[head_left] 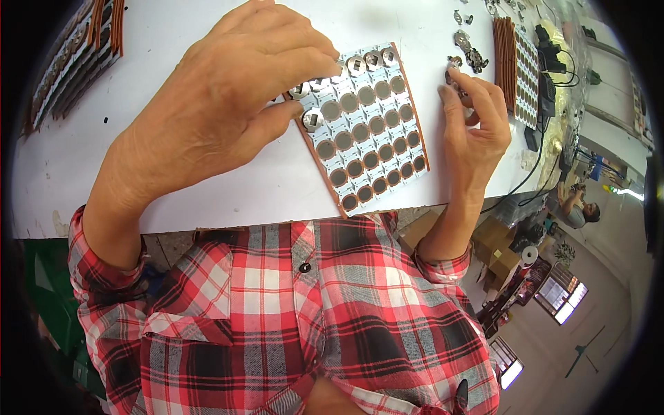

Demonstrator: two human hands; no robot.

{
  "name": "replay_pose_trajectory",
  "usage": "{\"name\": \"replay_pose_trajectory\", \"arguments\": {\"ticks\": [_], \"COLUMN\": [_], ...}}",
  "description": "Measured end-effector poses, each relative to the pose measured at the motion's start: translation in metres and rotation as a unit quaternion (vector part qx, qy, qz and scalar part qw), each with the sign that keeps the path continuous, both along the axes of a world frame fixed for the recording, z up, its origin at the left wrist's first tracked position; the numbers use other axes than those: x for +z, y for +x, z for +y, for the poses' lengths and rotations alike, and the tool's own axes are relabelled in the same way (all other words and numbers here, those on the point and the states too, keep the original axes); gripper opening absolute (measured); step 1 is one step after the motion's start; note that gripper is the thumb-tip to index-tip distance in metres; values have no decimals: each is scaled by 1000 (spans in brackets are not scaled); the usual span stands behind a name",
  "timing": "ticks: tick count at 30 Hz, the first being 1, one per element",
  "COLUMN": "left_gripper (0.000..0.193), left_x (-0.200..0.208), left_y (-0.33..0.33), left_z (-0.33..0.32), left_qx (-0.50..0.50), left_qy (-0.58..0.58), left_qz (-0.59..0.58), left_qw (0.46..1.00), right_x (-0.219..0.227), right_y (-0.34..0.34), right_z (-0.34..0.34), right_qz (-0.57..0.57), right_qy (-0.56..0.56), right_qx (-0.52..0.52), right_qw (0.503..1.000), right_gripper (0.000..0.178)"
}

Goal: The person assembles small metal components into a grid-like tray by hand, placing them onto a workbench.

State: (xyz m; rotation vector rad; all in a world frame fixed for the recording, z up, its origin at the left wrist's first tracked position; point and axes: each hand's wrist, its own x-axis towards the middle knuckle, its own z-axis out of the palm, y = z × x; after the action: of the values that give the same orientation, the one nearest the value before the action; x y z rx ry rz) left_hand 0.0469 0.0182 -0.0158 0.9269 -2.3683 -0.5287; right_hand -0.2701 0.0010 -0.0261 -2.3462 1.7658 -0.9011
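Observation:
A white panel of small boards (413, 104) with brown edges lies tilted on the table, marked with rows of dark round pads. Shiny metal clips (357, 65) sit along its far row, and another clip (312, 120) starts the second row at the left. Over the panel's far left corner is my left hand (238, 86), its thumb and forefinger spread apart; its other fingers are partly hidden. To the right of the panel, my right hand (478, 117) has its thumb and forefinger closed around a small metal clip (452, 81), which the fingertips partly cover.
Loose metal clips (472, 57) are scattered at the far right. Stacked panels (513, 66) stand beyond my right hand, near black adapters and cables (550, 62). More panels (76, 62) are stacked at the far left. Another person (575, 207) sits in the right background.

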Motion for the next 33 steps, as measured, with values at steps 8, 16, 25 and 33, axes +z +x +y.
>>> {"name": "replay_pose_trajectory", "arguments": {"ticks": [8,16,25,33], "left_gripper": [53,57,56,55], "left_x": [5,9,4,5], "left_y": [2,-1,0,0], "left_z": [-1,-1,0,0], "left_qx": [1,3,4,1], "left_qy": [4,15,27,30], "left_qz": [-25,-36,-19,-23], "left_qw": [1000,999,999,999], "right_x": [-3,-5,-8,-1], "right_y": [-2,-10,-20,-3], "right_z": [-5,-24,-22,-17], "right_qz": [-212,51,-29,-7], "right_qy": [9,-98,-67,-35], "right_qx": [-34,62,-18,60], "right_qw": [977,992,997,998], "right_gripper": [7,5,12,11]}}
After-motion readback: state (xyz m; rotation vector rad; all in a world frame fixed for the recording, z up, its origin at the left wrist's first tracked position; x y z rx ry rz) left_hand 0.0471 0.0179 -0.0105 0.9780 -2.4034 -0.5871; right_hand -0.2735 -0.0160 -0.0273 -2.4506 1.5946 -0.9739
